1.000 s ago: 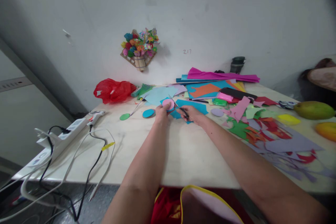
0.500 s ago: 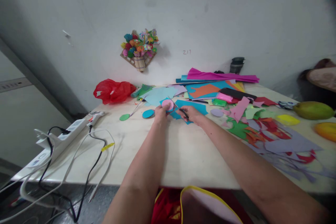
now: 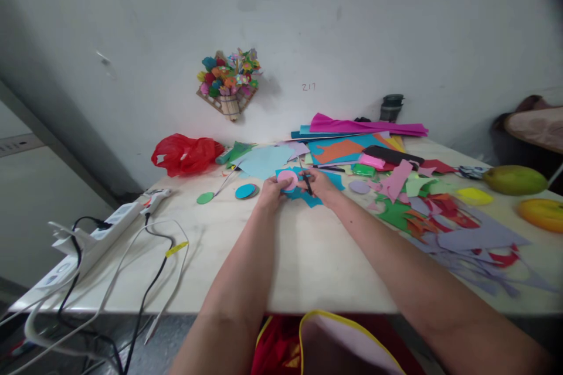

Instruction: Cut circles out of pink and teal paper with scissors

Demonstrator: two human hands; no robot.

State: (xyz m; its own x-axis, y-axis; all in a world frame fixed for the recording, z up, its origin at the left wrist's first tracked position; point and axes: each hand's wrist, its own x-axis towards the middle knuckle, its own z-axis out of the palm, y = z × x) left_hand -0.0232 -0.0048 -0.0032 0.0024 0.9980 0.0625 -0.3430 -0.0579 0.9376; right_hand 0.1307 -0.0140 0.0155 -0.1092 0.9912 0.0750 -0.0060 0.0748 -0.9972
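My left hand [image 3: 273,189] pinches a pink paper circle [image 3: 287,180] together with a piece of blue paper behind it. In my right hand [image 3: 320,185] is a pair of scissors [image 3: 307,183] with dark handles, the blades pointing up and away beside the pink circle. Under both hands lies a jagged blue sheet [image 3: 311,200]. Left of my left hand rests a small stack of round blue cutouts [image 3: 246,191], and beyond that a green paper circle [image 3: 205,198]. A lilac circle [image 3: 359,187] lies to the right of my right hand.
Paper scraps [image 3: 440,217] cover the table's right side near a green mango [image 3: 515,180]. Coloured sheets [image 3: 343,149] and a black phone-like slab [image 3: 393,156] lie at the back. A red plastic bag [image 3: 187,154] sits back left; a power strip [image 3: 103,234] with cables is at left.
The scissors have turned from lying across beside the circle to pointing more upright and away. The pink circle now sits slightly lower between the hands. The camera view has shifted a little.
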